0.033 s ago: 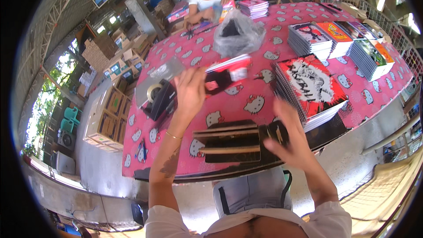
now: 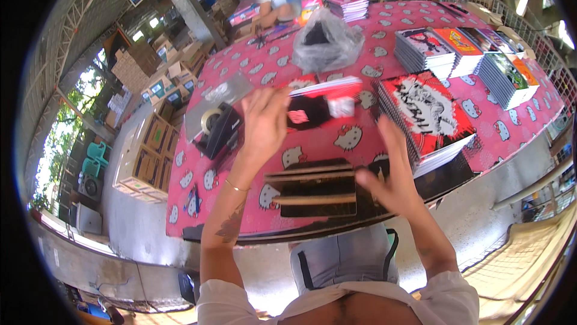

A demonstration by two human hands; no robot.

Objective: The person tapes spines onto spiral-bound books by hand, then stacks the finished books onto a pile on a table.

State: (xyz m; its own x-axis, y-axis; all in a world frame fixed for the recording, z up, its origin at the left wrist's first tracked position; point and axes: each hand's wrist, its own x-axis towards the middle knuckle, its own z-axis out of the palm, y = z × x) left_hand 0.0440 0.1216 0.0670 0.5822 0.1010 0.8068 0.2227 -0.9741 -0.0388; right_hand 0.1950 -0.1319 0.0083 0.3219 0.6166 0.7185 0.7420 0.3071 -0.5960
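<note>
The left hand [image 2: 264, 122] is lifting a thin red and white booklet [image 2: 327, 88] up off the pink table [image 2: 240, 72]; its fingers look pinched on the near end. It seems to be the picking-up step. Next it likely needs a firm hold and a clear spot to go. The right hand [image 2: 390, 174] is spread open, holding nothing, above the dark brown stack [image 2: 315, 190] at the table edge

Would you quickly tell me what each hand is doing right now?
Left hand: closed on a thin red-edged booklet.
Right hand: open, holding nothing, beside the dark stack.
</note>
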